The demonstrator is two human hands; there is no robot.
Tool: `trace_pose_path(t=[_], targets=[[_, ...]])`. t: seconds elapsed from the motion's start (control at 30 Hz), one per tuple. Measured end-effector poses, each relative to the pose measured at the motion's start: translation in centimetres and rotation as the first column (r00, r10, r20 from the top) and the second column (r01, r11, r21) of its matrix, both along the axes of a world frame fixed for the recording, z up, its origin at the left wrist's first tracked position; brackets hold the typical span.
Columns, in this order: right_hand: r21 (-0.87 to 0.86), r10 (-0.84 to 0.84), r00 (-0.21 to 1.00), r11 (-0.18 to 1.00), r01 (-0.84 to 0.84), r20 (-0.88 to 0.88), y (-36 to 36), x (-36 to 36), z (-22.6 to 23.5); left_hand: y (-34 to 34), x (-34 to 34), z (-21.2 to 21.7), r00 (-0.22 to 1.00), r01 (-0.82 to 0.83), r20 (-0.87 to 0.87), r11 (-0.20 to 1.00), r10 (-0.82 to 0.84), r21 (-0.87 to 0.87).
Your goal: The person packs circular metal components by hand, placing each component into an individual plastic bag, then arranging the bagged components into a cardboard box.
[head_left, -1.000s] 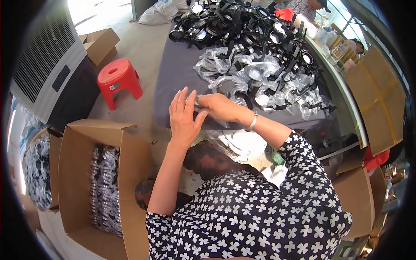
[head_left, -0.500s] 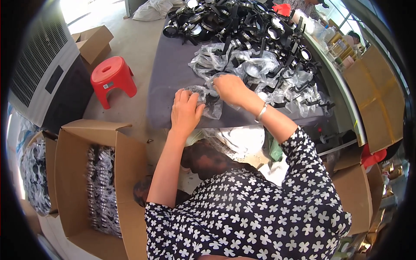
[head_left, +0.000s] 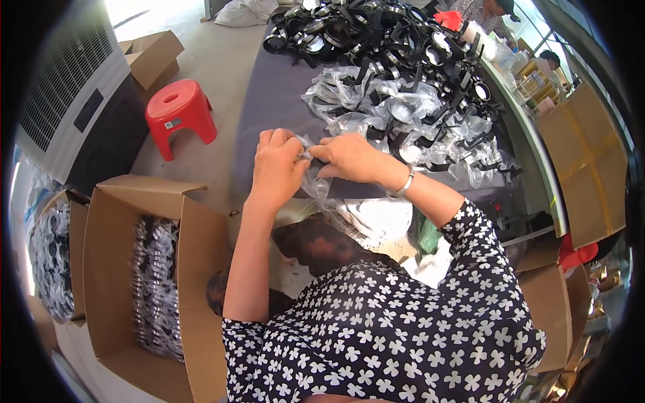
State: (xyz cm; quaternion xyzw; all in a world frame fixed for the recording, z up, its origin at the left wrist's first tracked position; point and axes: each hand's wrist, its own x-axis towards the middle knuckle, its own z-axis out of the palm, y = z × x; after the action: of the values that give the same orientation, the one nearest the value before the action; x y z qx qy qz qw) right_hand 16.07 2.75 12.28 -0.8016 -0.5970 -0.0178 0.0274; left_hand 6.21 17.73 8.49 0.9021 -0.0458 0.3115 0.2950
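Over the near left part of the grey-covered table, my left hand (head_left: pixel 275 166) curls closed around a clear plastic bag (head_left: pixel 315 187). My right hand (head_left: pixel 351 158) pinches the same bag from the right, its fingertips almost touching the left hand. Loose plastic hangs down between them toward the table's front edge. Whatever is inside the bag is mostly hidden by my fingers. Just beyond lie several bagged black pieces (head_left: pixel 386 107) in crumpled clear plastic. Behind these rises a heap of unbagged black pieces (head_left: pixel 376 33) with round, silvery rims.
At lower left stands an open carton (head_left: pixel 111 269) with rows of bagged pieces (head_left: pixel 158 289); another filled box (head_left: pixel 57 262) is beside it. A red stool (head_left: pixel 178 114) and an air cooler (head_left: pixel 74 101) are further left. Cardboard (head_left: pixel 584 161) leans at right. Other people sit at far right.
Both hands have drawn close together and shifted left, with the bag between them. My right hand has left the pile of bagged pieces. The view has tilted slightly.
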Motion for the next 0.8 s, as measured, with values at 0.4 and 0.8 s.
trace_pose_path(t=[0.4,0.8], targets=[[0.071,-0.060,0.326,0.925,0.374,-0.943,0.5,1.5,-3.2,-3.4,0.9,-5.0,0.912,-0.279,0.256,0.941,0.322,-0.189],[0.125,-0.210,0.774,0.929,0.348,-0.598,2.0,0.5,-2.8,-4.9,-0.8,-5.5,0.942,-0.015,0.336,0.999,-0.003,0.051]])
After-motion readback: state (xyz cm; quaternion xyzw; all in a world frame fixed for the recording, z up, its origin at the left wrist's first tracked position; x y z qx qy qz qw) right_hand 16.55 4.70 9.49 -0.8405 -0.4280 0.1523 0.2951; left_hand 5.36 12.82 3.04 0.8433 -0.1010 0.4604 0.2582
